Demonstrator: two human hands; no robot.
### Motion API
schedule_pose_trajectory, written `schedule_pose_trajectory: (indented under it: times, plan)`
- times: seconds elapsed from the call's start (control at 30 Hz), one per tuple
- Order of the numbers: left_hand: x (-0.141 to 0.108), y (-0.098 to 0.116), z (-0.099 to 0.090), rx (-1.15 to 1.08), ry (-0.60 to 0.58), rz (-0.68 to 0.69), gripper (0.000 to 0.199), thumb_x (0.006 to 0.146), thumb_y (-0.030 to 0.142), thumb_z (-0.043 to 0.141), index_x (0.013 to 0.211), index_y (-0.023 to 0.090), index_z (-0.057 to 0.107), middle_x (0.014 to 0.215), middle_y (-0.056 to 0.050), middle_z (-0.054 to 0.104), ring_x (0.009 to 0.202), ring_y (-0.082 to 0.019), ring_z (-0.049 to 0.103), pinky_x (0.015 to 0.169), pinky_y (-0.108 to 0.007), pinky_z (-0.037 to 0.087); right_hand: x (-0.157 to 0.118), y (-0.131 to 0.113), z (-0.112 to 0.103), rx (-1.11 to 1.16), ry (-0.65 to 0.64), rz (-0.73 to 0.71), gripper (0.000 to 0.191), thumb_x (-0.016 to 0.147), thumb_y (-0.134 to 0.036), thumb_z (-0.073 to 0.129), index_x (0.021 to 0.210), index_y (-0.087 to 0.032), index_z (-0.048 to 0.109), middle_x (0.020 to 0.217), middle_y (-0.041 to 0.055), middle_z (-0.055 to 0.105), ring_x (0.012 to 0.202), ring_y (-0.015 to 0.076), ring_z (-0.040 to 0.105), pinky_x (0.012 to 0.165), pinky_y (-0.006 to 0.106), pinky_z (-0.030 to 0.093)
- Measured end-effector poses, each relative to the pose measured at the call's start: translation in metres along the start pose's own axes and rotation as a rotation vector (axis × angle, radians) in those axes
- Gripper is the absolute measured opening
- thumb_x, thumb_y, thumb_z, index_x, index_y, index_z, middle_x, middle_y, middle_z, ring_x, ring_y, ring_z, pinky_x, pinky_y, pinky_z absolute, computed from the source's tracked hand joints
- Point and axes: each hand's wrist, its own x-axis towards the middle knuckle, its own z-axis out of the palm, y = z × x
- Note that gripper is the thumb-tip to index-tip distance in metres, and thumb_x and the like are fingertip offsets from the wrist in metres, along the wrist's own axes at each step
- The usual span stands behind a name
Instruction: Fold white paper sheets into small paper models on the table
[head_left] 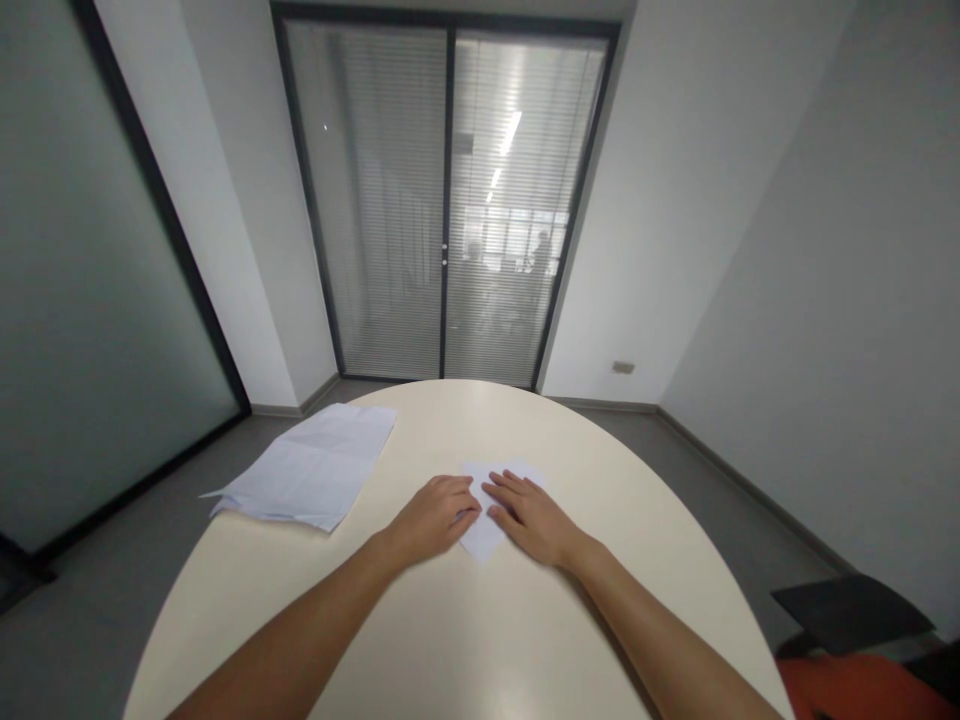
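A small folded sheet of white paper (482, 538) lies on the round cream table, its lower corner pointing toward me. At the paper's left side is my left hand (433, 518), its thumb and curled fingers pinched at the edge. My right hand (534, 515) rests palm down over the right part of the paper, fingers stretched out and slightly apart. Both hands cover much of the sheet, so its full outline and folds are hidden.
Loose white sheets (311, 465) lie at the table's left, partly overhanging its edge. The cream tabletop (465, 640) curves away on both sides. A chair with a black part (851, 612) and red seat (862, 688) stands at lower right. Glass doors (450, 200) are beyond.
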Motion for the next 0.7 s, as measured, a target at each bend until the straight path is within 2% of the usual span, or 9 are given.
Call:
schedule_pose_trajectory:
  times: [0.1,0.3,0.4,0.53,0.7]
  plan:
    - [0.001,0.006,-0.001,-0.031,-0.016,0.052,0.019,0.099,0.024,0.051,0.100,0.021,0.071,0.105,-0.005,0.073,0.115,-0.021,0.062,0.102,-0.038,0.045,-0.001,0.011,-0.007,0.053,-0.053,-0.020,0.048,0.101,-0.042,0.042,0.146,-0.027,0.049,0.156,0.0066,0.041,0.147,0.0309,0.030,0.119,0.058,0.023]
    - [-0.002,0.010,-0.003,-0.073,-0.027,-0.005,0.026,0.097,0.028,0.053,0.119,0.021,0.065,0.127,-0.006,0.067,0.121,-0.021,0.059,0.110,-0.039,0.041,-0.001,0.010,-0.011,0.103,-0.136,-0.109,0.053,0.097,-0.024,0.045,0.149,-0.034,0.043,0.157,0.0024,0.040,0.150,0.0290,0.024,0.119,0.063,0.017]
    - [-0.004,0.009,-0.003,-0.029,-0.054,-0.066,0.030,0.099,0.031,0.050,0.123,0.021,0.066,0.134,-0.008,0.063,0.122,-0.021,0.058,0.107,-0.038,0.044,0.000,0.014,-0.008,0.053,-0.063,-0.065,0.046,0.099,-0.028,0.044,0.145,-0.033,0.050,0.155,0.0049,0.043,0.147,0.0300,0.030,0.117,0.062,0.022]
    - [-0.003,0.008,-0.002,0.080,-0.060,-0.098,0.034,0.100,0.033,0.048,0.127,0.023,0.066,0.133,-0.008,0.063,0.121,-0.024,0.057,0.108,-0.044,0.042,0.001,0.019,-0.007,-0.067,0.103,0.003,0.036,0.101,-0.030,0.044,0.131,-0.029,0.063,0.148,0.0078,0.053,0.142,0.0302,0.040,0.115,0.061,0.027]
    - [-0.002,0.006,-0.003,0.176,-0.004,-0.183,0.031,0.098,0.033,0.050,0.122,0.024,0.068,0.119,-0.010,0.065,0.109,-0.025,0.058,0.099,-0.045,0.046,0.001,0.004,-0.013,-0.052,0.093,-0.140,0.033,0.101,-0.037,0.046,0.126,-0.028,0.066,0.136,0.0079,0.063,0.133,0.0267,0.051,0.113,0.054,0.034]
